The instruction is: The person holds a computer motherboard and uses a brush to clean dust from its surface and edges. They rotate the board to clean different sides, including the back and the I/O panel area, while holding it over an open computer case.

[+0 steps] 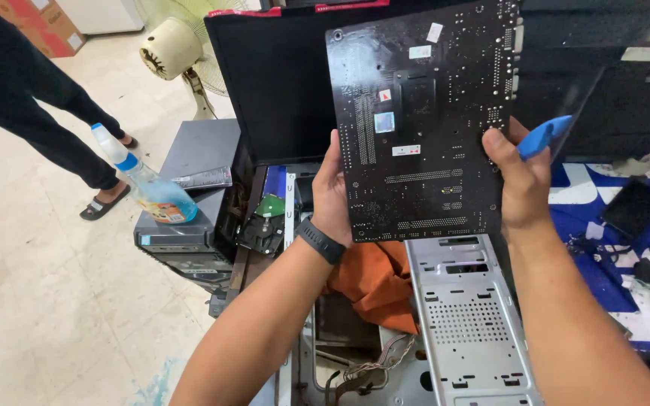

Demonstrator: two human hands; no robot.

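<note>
Your left hand [332, 192] is clamped on the left edge of one black circuit board [423, 124], fingers wrapped behind it and thumb along the rim. Your right hand [522, 180] grips the board's right edge, thumb pressed on the face, and it also pinches one blue plastic tool [543, 135] that juts up to the right. You're holding the board upright in the air, solder side toward you, above one open grey metal computer case [468, 323]. One black band [320, 241] sits on your left wrist.

Just under the board there's one orange cloth [374, 282], partly tucked behind the case. Left of your forearm, one hard drive with a green board [265, 222] lies beside one dark desktop tower [189, 203], and one spray bottle of blue liquid [144, 180] rests on top of that tower. One dark monitor [272, 83] stands behind, largely blocked by the board. One cream fan [174, 49] stands on the floor, and another person's dark-trousered legs [31, 98] stand far left. The blue-and-white surface [611, 248] at right carries black cables.
</note>
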